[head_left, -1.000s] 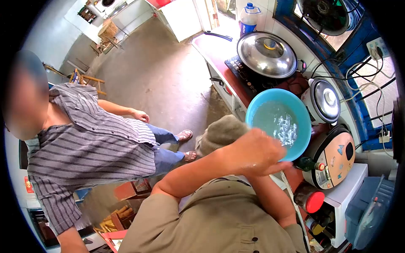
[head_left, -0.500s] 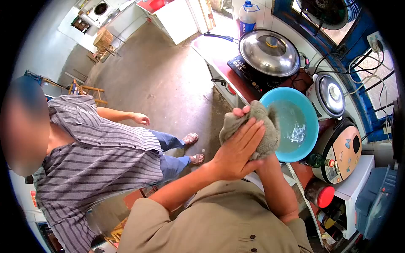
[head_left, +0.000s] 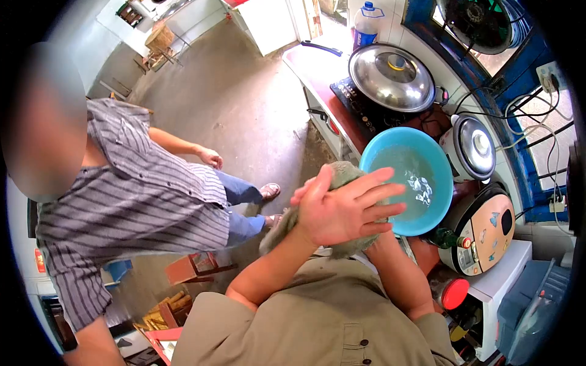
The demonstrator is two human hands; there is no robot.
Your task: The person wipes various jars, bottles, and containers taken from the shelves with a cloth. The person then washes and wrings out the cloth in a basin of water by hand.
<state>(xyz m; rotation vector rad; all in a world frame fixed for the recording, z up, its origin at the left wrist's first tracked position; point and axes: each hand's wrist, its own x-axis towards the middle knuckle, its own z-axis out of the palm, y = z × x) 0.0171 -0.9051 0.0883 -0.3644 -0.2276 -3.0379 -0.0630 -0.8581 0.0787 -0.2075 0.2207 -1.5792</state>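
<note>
My left hand (head_left: 351, 210) is raised in front of my chest, palm toward me, with its fingers spread. Behind it, a grey-green towel (head_left: 282, 235) is bunched up, and the back of the hand lies against the cloth. My right hand (head_left: 300, 194) is mostly hidden behind the towel and the left hand; some fingertips show at the left, holding the cloth. To the right of both hands stands a light-blue basin (head_left: 450, 183) of cloudy water.
A lidded wok (head_left: 390, 76) sits on an induction cooker (head_left: 348, 100). Beside the basin are a rice cooker (head_left: 473, 146), another cooker (head_left: 488, 232), a green bottle (head_left: 445, 238) and a red-lidded jar (head_left: 455, 294). A person in a striped shirt (head_left: 140, 201) stands at my left.
My left hand has turned from showing its back to showing its palm, fingers now spread. The towel has shifted left and lower behind it. The person on the left has shifted slightly.
</note>
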